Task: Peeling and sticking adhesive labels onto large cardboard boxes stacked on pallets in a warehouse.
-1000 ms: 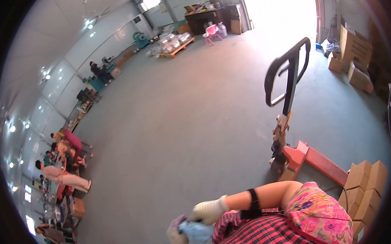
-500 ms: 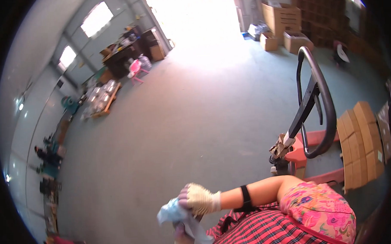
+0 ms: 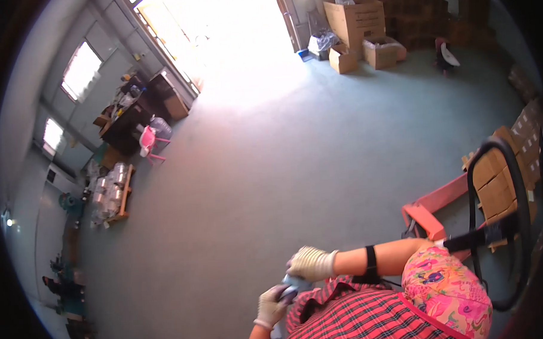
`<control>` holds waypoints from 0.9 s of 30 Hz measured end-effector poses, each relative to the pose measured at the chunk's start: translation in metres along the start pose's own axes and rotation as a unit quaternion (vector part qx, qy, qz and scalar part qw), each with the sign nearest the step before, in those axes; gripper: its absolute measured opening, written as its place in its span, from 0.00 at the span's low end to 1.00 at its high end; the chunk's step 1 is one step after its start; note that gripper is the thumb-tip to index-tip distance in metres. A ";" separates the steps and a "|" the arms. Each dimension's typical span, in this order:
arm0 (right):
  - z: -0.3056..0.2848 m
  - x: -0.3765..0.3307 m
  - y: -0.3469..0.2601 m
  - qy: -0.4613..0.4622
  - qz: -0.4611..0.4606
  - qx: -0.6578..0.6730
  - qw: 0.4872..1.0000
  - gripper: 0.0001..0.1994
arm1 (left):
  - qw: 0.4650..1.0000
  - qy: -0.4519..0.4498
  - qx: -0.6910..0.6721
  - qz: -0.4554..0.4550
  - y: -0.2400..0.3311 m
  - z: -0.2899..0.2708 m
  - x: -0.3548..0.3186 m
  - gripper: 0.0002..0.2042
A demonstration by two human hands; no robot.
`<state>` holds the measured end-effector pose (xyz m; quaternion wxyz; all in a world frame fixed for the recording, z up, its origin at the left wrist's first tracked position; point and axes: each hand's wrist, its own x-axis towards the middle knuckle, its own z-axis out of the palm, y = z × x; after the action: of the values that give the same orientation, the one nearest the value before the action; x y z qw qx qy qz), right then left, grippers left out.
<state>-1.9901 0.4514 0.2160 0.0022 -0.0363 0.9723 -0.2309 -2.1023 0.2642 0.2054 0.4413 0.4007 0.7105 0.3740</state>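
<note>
Gloved hands are seen low in the frame, close to the body. A small light-blue object [image 3: 290, 283] is pinched between them: the right hand [image 3: 310, 264] is closed over its upper end, the left hand [image 3: 271, 306] cupped beneath. Its long axis cannot be told. A pallet jack [image 3: 494, 221] stands to the right.

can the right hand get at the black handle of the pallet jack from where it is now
Probably not without a step or turn. The right hand is at the small blue thing with the left hand; the pallet jack handle stands off to the person's right, clearly apart.
</note>
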 end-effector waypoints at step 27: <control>-0.297 0.244 0.602 0.530 0.224 0.089 0.813 0.08 | 0.736 -0.402 -0.544 -0.022 0.232 -0.200 0.792 0.47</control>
<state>-2.2815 1.1034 0.2136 -0.4589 0.3111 0.7791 -0.2927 -2.4611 1.0333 0.2173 0.8366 0.1899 0.1510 0.4911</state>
